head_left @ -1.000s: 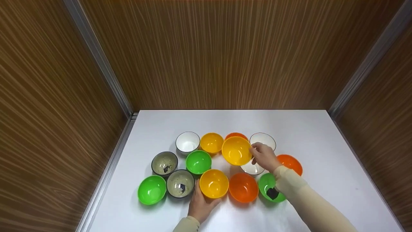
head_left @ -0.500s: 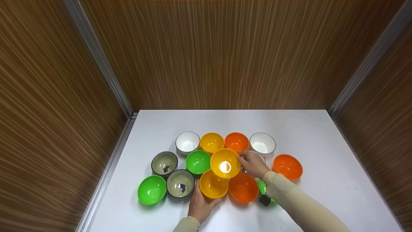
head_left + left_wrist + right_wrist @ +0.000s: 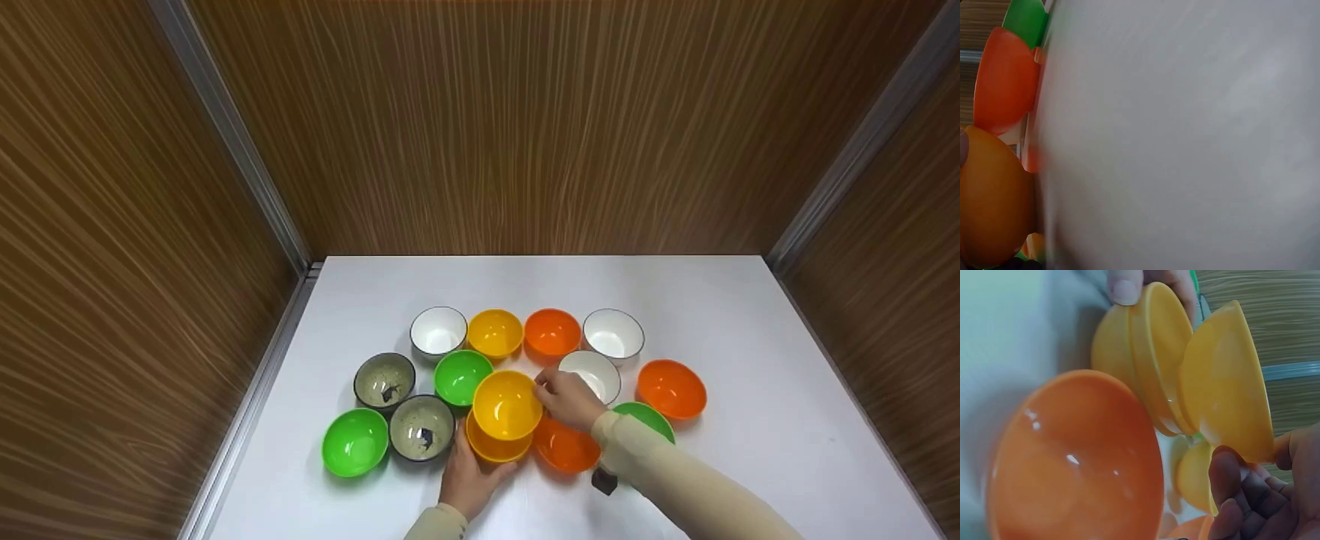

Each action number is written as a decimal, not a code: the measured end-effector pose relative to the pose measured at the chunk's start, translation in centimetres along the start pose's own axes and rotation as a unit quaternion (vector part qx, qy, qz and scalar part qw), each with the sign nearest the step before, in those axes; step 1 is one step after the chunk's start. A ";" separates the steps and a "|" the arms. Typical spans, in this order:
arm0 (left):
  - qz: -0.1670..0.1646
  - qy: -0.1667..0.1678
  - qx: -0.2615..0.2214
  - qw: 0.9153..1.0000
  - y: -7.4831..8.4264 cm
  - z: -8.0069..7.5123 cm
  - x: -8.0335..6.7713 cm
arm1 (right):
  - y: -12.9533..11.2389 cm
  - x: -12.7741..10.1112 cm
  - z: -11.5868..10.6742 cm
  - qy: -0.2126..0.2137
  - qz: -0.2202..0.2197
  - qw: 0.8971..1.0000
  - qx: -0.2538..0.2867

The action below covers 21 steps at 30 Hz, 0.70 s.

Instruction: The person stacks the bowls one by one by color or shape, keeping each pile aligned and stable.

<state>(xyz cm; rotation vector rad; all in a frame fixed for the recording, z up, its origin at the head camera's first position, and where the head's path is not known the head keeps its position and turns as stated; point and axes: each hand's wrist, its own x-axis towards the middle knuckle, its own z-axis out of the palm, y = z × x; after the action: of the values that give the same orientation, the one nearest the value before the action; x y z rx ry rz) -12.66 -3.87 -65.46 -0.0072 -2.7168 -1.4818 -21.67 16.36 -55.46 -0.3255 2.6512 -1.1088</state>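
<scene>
A white worktop (image 3: 712, 315) sits between brown wood-grain walls (image 3: 525, 127), and a cluster of small bowls stands on it. The back row runs white bowl (image 3: 438, 331), yellow bowl (image 3: 495, 333), orange bowl (image 3: 552, 332) and another white bowl (image 3: 613, 334). Nearer the person are two speckled grey bowls (image 3: 384, 379), green bowls at the left (image 3: 355, 442) and middle (image 3: 461, 373), a third white bowl (image 3: 596, 371), and an orange bowl at the far right (image 3: 671, 388). At the front centre, the right hand (image 3: 568, 397) pinches the right rim of the upper yellow bowl (image 3: 507, 405), fingers curled on it, holding it tilted and partly inside the lower yellow bowl (image 3: 491, 446). The left hand (image 3: 466, 480) grips that lower bowl from the near side, thumb on its left wall. A front orange bowl (image 3: 564, 448) stands just beside the pair, under the right wrist.
</scene>
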 end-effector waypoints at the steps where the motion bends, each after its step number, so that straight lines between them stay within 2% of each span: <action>1: -0.001 0.000 -0.001 1.000 0.0 0.0 0.0 | 0.0 0.0 0.2 0.002 -0.007 1.000 -0.006; 11: 0.016 0.010 -0.006 1.000 0.0 0.1 0.1 | 0.5 -0.2 1.8 -0.003 -0.062 0.995 -0.074; 17: 0.012 0.013 0.000 1.000 0.0 0.1 0.0 | 0.6 -0.2 2.2 -0.002 -0.077 0.994 -0.082; 21: 0.012 0.016 0.003 1.000 0.0 0.1 -0.1 | 0.5 -0.1 2.2 -0.009 -0.070 0.994 -0.080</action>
<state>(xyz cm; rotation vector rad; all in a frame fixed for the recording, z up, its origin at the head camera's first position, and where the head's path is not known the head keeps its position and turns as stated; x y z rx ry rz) -12.54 -3.82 -65.53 -0.0168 -2.6868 -1.4545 -20.94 15.25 -57.33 -0.5574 2.7434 -0.9285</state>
